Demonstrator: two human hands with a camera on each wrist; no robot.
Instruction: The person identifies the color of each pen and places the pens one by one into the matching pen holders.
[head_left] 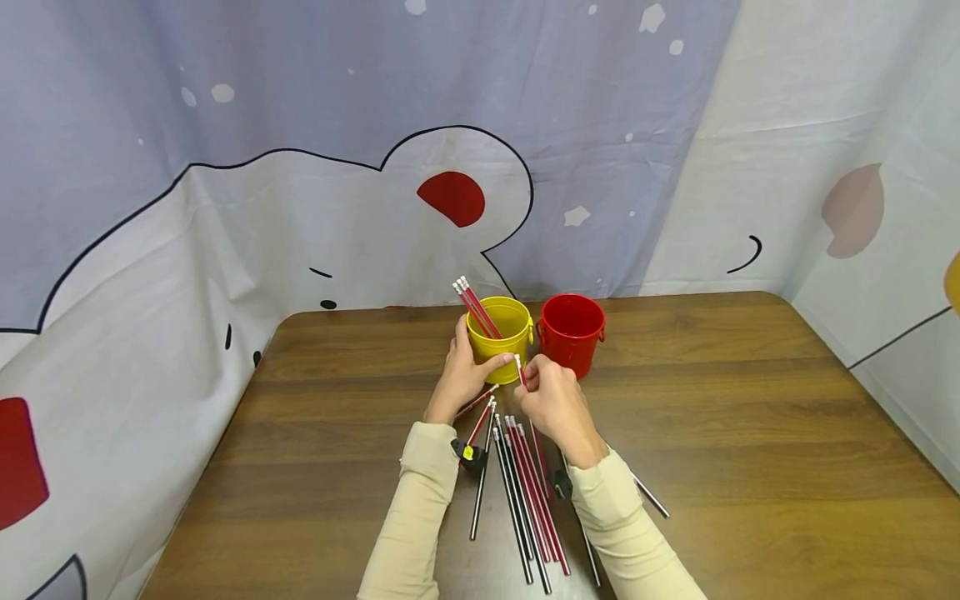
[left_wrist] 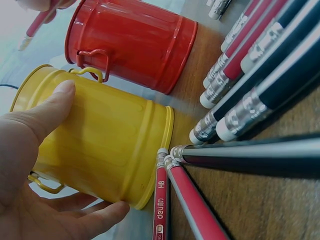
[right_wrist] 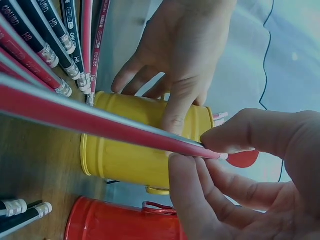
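My left hand grips the yellow bucket, thumb along one side and fingers round the other. Several red pencils stand in that bucket, white erasers up, leaning left. In front of it, my right hand pinches a red-and-silver pencil near its eraser end, between thumb and fingertips. The pencil's eraser points up beside the yellow bucket's wall, outside it. Most of its length is hidden under the right hand in the head view.
Close on the right of the yellow bucket stands a red bucket. Several red and black pencils lie on the wooden table below the hands, erasers toward the buckets. One dark pencil lies past the right wrist. A printed cloth hangs behind.
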